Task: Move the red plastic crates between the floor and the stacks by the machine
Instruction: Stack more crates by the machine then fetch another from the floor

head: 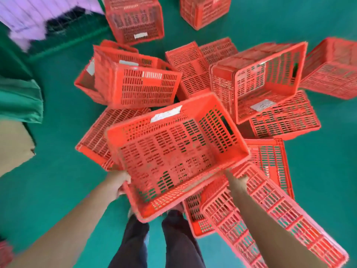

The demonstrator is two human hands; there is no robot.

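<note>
I hold one red crate [176,157] up in front of me, above my legs [154,240] and the green floor [58,190]. It is a rectangular tub of hard red plastic, its walls and bottom cut through with rows of short slots, its rim thick and smooth. A white paper label [166,114] sits on its far wall. The open mouth faces up toward me, and the long axis runs from near my left hand away to the upper right; the whole crate tilts, its near corner lowest.

My left hand [120,183] grips the crate's near-left rim, fingers curled under the edge and hidden, thumb side against the wall. My right hand [236,180] meets the near-right rim; I cannot tell how its fingers lie, since the crate covers them.

Beyond the held crate lies a loose pile of the same slotted crates. One tipped crate [268,82] behind it to the right lies on its side, mouth toward me, with a label inside. Another crate [139,86] behind it to the left also lies on its side, slotted wall up. A long slotted crate [270,219] lies just right of the held one, under my right forearm. Two more crates [135,18] stand farther behind. A tan cardboard box [13,147] sits well left.
</note>
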